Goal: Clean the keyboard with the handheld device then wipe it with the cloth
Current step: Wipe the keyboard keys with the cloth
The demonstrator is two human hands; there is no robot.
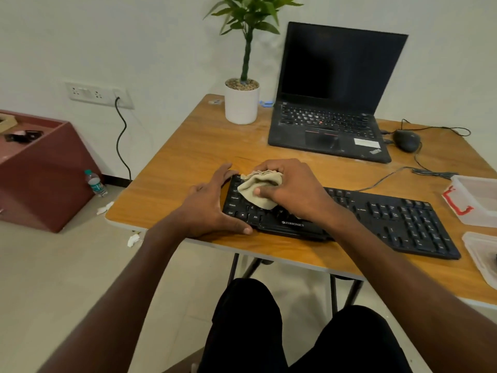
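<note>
A black wired keyboard (390,219) lies across the near part of the wooden table (188,162). My right hand (290,189) grips a bunched beige cloth (258,192) and presses it onto the keys at the keyboard's left end. My left hand (212,208) clasps the keyboard's left edge, fingers along the far corner and thumb on the front edge. No handheld cleaning device shows plainly in this view.
An open black laptop (330,103) stands at the back with a wired mouse (406,140) to its right. A potted plant (242,103) sits at the back left. Two clear plastic containers (478,195) occupy the right edge. A maroon cabinet (40,170) and a bottle (95,183) stand on the floor at left.
</note>
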